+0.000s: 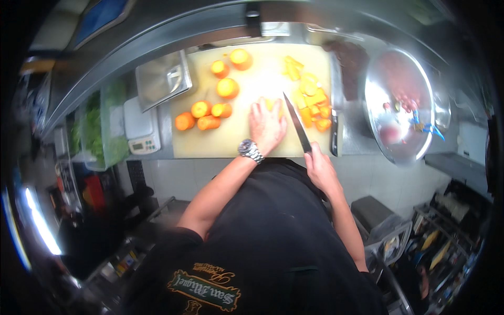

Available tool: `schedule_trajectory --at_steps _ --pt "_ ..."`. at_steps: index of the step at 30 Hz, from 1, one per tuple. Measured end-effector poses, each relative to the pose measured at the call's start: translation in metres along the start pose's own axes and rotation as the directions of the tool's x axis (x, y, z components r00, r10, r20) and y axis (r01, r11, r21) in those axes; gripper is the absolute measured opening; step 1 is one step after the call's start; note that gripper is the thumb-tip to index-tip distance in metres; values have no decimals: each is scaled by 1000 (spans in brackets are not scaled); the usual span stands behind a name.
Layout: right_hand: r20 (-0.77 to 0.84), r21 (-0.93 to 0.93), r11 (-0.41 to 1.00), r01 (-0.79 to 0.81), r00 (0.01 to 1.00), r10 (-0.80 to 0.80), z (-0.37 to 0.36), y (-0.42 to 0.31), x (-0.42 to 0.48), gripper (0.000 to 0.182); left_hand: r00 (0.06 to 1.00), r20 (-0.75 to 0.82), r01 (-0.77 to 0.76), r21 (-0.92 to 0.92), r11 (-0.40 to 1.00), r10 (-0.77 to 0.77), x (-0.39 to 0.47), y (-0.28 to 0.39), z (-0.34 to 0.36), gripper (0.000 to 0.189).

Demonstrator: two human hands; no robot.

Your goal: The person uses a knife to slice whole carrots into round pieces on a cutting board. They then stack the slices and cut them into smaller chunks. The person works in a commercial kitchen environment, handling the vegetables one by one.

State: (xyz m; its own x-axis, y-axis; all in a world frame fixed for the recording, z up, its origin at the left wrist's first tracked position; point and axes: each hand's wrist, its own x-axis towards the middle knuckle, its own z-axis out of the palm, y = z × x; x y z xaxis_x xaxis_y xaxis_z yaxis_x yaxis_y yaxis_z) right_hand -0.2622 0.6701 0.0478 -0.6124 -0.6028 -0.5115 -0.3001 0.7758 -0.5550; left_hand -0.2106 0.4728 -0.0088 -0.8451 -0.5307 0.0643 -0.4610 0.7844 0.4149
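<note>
My left hand (267, 124), a metal watch on its wrist, presses down on an orange carrot piece (270, 104) on the pale cutting board (236, 145); the fingers partly hide the piece. In my right hand (319, 163) is the handle of a kitchen knife (298, 124), its blade pointing away from me just right of the left hand. Right of the blade lies a pile of cut carrot pieces (311, 102). Several thick carrot chunks (227, 88) stand or lie on the board's left half. A second, black-handled knife (334, 132) rests along the board's right edge.
An empty-looking steel pan (161, 84) overlaps the board's upper left. Beside it are a digital scale (141, 128) and a clear plastic tub of green leaves (98, 130). To the right stands a large steel bowl (399, 106) with reddish contents, near a dark brown cloth-like item (349, 65).
</note>
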Motion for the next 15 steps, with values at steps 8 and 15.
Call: schedule_trajectory --at_steps 8,15 --pt "70 31 991 126 989 -128 -9 12 4 22 993 -88 -97 -209 973 80 -80 -64 -37 45" --pt "137 -64 969 239 964 -229 -5 18 18 21 921 -248 239 -244 940 -299 -139 -166 -75 53"
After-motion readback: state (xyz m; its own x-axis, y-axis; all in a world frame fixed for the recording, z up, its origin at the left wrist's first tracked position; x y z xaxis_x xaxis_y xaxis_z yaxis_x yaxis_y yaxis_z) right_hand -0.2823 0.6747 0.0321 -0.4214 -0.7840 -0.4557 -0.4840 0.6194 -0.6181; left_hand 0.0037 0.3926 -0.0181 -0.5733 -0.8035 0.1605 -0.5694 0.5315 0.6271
